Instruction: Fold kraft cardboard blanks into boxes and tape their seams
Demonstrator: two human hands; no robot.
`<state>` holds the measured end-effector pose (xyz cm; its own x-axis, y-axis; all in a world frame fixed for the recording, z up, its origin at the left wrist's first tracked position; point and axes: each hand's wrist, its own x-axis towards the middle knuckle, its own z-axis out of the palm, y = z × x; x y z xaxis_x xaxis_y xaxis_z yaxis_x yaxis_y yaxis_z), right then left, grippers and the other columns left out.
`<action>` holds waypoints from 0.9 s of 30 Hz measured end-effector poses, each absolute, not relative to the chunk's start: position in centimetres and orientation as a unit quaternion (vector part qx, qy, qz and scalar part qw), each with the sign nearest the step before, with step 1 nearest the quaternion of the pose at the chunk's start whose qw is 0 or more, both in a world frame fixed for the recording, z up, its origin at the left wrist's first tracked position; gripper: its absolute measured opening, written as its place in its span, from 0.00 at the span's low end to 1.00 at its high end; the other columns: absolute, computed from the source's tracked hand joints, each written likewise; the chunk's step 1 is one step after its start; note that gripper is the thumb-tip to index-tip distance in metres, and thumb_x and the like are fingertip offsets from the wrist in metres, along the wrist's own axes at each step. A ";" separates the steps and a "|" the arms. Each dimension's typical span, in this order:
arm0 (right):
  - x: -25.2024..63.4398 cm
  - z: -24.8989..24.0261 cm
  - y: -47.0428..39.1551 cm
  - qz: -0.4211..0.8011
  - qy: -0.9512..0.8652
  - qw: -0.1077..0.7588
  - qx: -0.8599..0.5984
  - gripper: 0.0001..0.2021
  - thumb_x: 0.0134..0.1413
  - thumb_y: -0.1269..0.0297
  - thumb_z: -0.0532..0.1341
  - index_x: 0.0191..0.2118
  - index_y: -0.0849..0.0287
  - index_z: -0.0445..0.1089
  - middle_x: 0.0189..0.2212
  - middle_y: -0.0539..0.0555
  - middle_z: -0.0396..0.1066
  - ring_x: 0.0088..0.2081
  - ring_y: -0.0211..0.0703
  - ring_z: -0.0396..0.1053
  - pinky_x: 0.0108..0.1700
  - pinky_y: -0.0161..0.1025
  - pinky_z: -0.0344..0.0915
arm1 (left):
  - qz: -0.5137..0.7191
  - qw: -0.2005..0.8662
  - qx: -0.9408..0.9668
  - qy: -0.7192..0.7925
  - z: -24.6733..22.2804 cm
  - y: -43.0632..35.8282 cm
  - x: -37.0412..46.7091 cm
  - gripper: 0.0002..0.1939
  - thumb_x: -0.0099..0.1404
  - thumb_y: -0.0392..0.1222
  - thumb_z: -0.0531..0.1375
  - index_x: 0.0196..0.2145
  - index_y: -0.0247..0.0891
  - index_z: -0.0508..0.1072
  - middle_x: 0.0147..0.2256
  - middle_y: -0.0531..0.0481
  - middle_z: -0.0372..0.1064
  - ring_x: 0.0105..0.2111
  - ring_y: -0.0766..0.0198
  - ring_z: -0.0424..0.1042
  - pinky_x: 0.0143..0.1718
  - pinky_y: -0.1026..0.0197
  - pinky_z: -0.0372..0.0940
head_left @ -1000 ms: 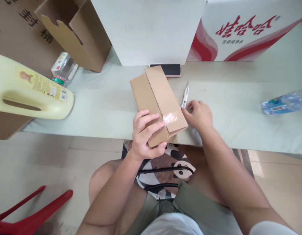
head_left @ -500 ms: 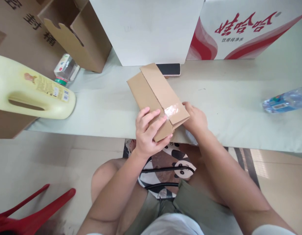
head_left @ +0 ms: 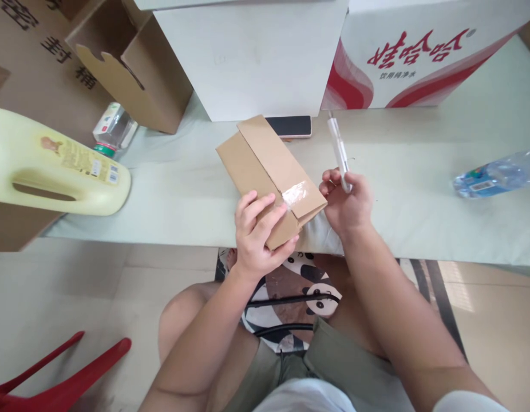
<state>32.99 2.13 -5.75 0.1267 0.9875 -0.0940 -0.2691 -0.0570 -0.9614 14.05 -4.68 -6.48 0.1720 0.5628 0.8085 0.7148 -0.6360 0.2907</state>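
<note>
The single view looks from the wearer's head, forward and steeply down, close above the shorts (head_left: 286, 369) at the near edge, with left hand (head_left: 258, 237) and right hand (head_left: 351, 206) mid-view and the table (head_left: 419, 223) reaching across beyond.

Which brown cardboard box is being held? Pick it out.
The small taped box in the left hand; the notched box and printed box at upper left are untouched.

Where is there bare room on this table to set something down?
Between the right hand and the clear bottle, and between the yellow jug and the held carton. Crowded: behind the carton, with the phone and white box.
</note>
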 end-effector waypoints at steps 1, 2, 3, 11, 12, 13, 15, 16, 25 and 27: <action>32.9 -5.6 2.1 0.566 -0.354 0.591 -0.454 0.16 0.47 0.47 0.53 0.26 0.53 0.51 0.23 0.47 0.53 0.22 0.37 0.53 0.26 0.38 0.57 | -0.488 0.077 -0.762 -0.418 -6.5 -4.7 14.0 0.24 0.65 0.52 0.62 0.56 0.45 0.69 0.52 0.41 0.70 0.56 0.47 0.69 0.60 0.38 0.64; 32.8 -5.4 2.0 0.583 -0.339 0.599 -0.432 0.17 0.46 0.46 0.54 0.26 0.52 0.49 0.21 0.46 0.48 0.20 0.36 0.49 0.25 0.38 0.55 | -0.489 0.074 -0.763 -0.417 -6.5 -4.7 14.0 0.24 0.64 0.52 0.63 0.56 0.45 0.69 0.52 0.41 0.70 0.56 0.47 0.69 0.60 0.38 0.64; 32.8 -5.3 1.9 0.598 -0.327 0.603 -0.413 0.18 0.47 0.45 0.55 0.25 0.52 0.49 0.19 0.44 0.44 0.19 0.36 0.45 0.23 0.37 0.52 | -0.490 0.072 -0.762 -0.417 -6.5 -4.7 14.0 0.24 0.64 0.53 0.63 0.56 0.45 0.69 0.52 0.41 0.70 0.56 0.47 0.69 0.60 0.38 0.63; 32.8 -5.1 1.5 0.668 -0.276 0.614 -0.318 0.17 0.48 0.49 0.60 0.24 0.52 0.53 0.16 0.40 0.35 0.17 0.34 0.38 0.20 0.35 0.50 | -0.493 0.073 -0.760 -0.417 -6.4 -4.8 14.0 0.24 0.65 0.53 0.63 0.56 0.44 0.70 0.52 0.41 0.71 0.57 0.49 0.69 0.61 0.40 0.64; 32.8 -5.1 1.4 0.668 -0.277 0.616 -0.313 0.17 0.49 0.49 0.60 0.24 0.52 0.53 0.15 0.40 0.35 0.17 0.34 0.38 0.20 0.35 0.50 | -0.492 0.074 -0.759 -0.419 -6.4 -4.8 14.0 0.24 0.65 0.53 0.63 0.55 0.44 0.70 0.52 0.41 0.71 0.56 0.49 0.69 0.61 0.40 0.64; 32.8 -5.1 1.4 0.669 -0.279 0.617 -0.308 0.18 0.49 0.49 0.60 0.24 0.52 0.53 0.15 0.40 0.35 0.16 0.34 0.38 0.20 0.35 0.51 | -0.491 0.074 -0.759 -0.421 -6.4 -4.8 14.0 0.24 0.65 0.54 0.62 0.55 0.44 0.70 0.52 0.41 0.71 0.56 0.49 0.69 0.61 0.40 0.64; 32.9 -5.0 1.4 0.670 -0.280 0.619 -0.300 0.19 0.51 0.48 0.61 0.24 0.52 0.52 0.15 0.40 0.36 0.16 0.34 0.38 0.20 0.35 0.51 | -0.489 0.071 -0.759 -0.424 -6.5 -4.8 14.0 0.24 0.65 0.54 0.63 0.56 0.45 0.70 0.52 0.41 0.71 0.56 0.48 0.69 0.61 0.39 0.63; 32.9 -5.0 1.4 0.672 -0.276 0.621 -0.294 0.20 0.51 0.48 0.61 0.24 0.52 0.51 0.15 0.40 0.36 0.16 0.34 0.38 0.19 0.35 0.51 | -0.492 0.068 -0.759 -0.422 -6.5 -4.8 14.0 0.24 0.64 0.54 0.63 0.56 0.45 0.70 0.52 0.41 0.71 0.56 0.48 0.69 0.61 0.39 0.63; 33.8 -5.4 1.4 0.773 -0.078 0.620 -0.112 0.20 0.55 0.61 0.63 0.25 0.53 0.48 0.14 0.39 0.43 0.16 0.33 0.40 0.22 0.35 0.57 | -0.502 0.056 -0.761 -0.408 -6.2 -4.8 14.1 0.23 0.64 0.49 0.64 0.55 0.41 0.71 0.52 0.40 0.70 0.56 0.49 0.68 0.62 0.40 0.62; 34.0 -5.6 1.5 0.777 -0.074 0.618 -0.097 0.20 0.55 0.62 0.64 0.25 0.53 0.48 0.14 0.39 0.45 0.16 0.33 0.41 0.23 0.35 0.58 | -0.502 0.056 -0.761 -0.407 -6.2 -4.8 14.1 0.23 0.64 0.49 0.64 0.55 0.41 0.71 0.52 0.40 0.70 0.56 0.48 0.68 0.62 0.40 0.62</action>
<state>33.99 1.48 -5.58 -0.2174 0.9743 -0.0590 -0.9458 -0.2252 -0.2338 14.15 -4.81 -6.20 0.1645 0.5635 0.8095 0.6758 -0.6622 0.3237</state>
